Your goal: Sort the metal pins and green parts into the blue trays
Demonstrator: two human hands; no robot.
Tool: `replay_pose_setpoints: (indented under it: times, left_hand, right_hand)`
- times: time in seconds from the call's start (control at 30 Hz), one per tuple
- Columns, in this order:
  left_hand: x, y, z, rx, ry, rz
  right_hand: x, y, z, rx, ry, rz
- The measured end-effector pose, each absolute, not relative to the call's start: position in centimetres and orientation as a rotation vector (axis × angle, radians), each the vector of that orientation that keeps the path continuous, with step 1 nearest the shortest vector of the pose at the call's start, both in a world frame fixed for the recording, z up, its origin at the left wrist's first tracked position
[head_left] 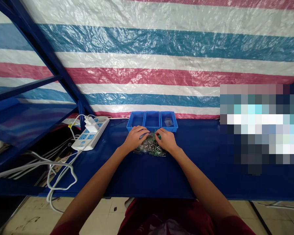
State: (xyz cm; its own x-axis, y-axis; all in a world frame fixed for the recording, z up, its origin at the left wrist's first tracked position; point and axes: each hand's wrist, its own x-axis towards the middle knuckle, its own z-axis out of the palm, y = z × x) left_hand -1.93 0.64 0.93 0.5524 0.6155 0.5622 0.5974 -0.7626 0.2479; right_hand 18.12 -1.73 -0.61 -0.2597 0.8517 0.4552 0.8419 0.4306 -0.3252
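Observation:
A clear plastic bag (145, 147) of small metal pins or screws (154, 147) lies on the blue table in front of me, with some green showing on it. My left hand (135, 137) is curled at the bag's upper left edge, fingers closed on the plastic. Opposite it, my right hand (166, 139) pinches the upper right edge near a green part. Just beyond both hands stand three joined blue bins (152, 126); the right one holds several small clear bags (169, 122). My fingers partly cover the bag's top.
At the left, a white power strip (91, 134) with a plugged-in white adapter (91, 124) lies on the blue table (152, 178). Loose white cables (72, 173) hang over the left edge. Blue metal framing (49, 55) rises there. A striped plastic sheet (161, 58) forms the back; the right side is pixelated.

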Motion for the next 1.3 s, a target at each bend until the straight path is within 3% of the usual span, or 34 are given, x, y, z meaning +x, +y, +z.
replay_pose_setpoints:
  times: [0.23, 0.6, 0.93, 1.3]
  left_hand:
    - [-1.6, 0.3, 1.4, 2.466, 1.165, 1.125]
    - [-1.0, -0.4, 1.4, 1.939, 1.064, 1.140]
    - [-0.7, -0.9, 1.8, 1.648, 0.941, 1.156]
    - [-1.2, -0.7, 2.4, 2.046, 0.842, 1.327]
  right_hand:
    - [18.2, -2.1, -0.1, -1.243, -1.798, 0.022]
    - [17.4, -2.8, -0.6, -1.039, -1.656, 0.420]
    - [17.6, -2.3, -0.7, -0.808, -1.834, -0.032]
    - [17.8, -2.1, -0.7, -0.914, -1.673, 0.079]
